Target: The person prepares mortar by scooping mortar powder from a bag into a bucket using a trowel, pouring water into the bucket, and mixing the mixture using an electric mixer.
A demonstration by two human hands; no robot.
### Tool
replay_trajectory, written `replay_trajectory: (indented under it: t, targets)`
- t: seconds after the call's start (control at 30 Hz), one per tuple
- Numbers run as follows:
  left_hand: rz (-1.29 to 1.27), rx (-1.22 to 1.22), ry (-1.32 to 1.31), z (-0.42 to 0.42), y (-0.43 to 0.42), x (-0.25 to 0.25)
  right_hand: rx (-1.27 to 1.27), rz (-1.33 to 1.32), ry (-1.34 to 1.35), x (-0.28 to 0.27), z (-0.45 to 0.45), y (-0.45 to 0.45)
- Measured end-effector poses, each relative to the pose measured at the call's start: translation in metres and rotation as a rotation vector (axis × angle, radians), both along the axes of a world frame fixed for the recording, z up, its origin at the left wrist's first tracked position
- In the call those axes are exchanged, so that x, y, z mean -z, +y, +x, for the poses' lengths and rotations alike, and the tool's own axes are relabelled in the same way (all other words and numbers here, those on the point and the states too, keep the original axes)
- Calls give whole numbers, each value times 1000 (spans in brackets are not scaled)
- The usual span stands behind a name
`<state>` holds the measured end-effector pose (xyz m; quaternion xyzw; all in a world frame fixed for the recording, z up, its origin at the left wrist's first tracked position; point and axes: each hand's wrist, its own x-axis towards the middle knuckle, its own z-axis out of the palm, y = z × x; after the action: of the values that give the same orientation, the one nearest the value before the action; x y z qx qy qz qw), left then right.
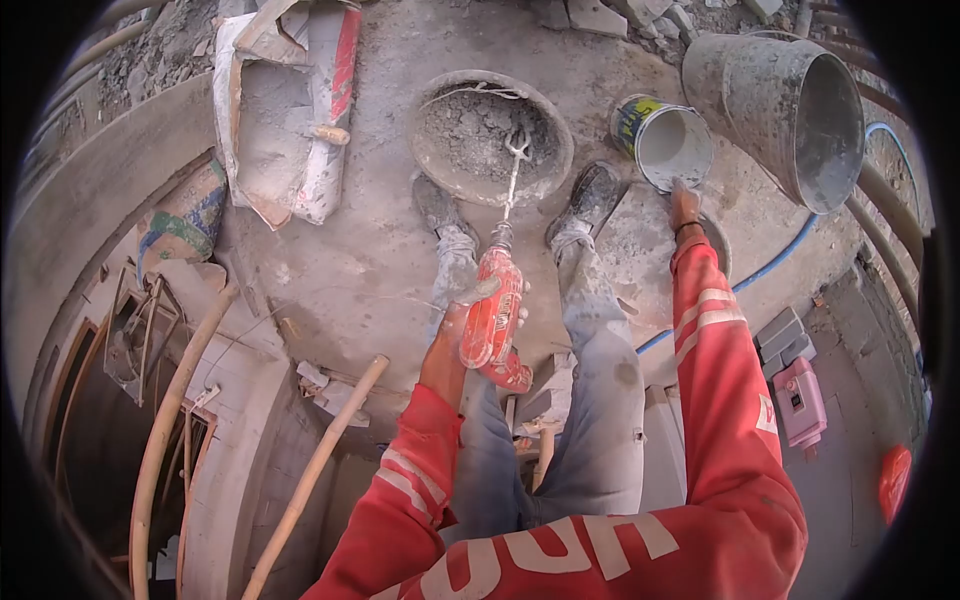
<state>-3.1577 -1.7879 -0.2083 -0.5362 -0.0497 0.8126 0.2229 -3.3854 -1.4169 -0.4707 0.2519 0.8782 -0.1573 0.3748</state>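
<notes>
My left hand (462, 314) is closed around a red, dust-covered power drill (494, 308). From the drill a mixing paddle (514, 172) reaches forward, its head resting in lumpy grey mortar (475, 130). That mortar lies in a round basin (428, 152) just past my shoes. Off to the right, my right hand (686, 208) grips the near rim of a white plastic bucket (668, 150) with a yellow-green label. The bucket leans over with its mouth facing me. My right fingers are partly hidden at the rim.
A torn cement bag (325, 170) with a wooden-handled tool (332, 134) lies at left. A large grey drum (745, 110) rests on its side at right, near a blue hose (785, 250). Bamboo poles (315, 475) stand lower left; a pink case (800, 400) sits lower right.
</notes>
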Motion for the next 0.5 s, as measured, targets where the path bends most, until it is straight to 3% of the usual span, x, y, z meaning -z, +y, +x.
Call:
replay_trajectory:
  t: [0.1,0.13,0.23,0.3,0.37,0.5]
  targets:
    - [19,-43,6,12,6,-16,-452,282,12,7,2,2]
    - [-7,-16,11,14,7,-22,-388,245,-108,-2,-5,2]
    - [-106,57,-19,10,11,-48,-651,283,53,-22,2,13]
    - [-177,85,0,9,15,-57,-660,289,308,-95,0,-22]
    - [-249,89,53,20,21,-57,-756,271,375,-105,-1,-10]
    - [-200,29,76,27,8,-72,-987,152,437,-182,-10,-58]
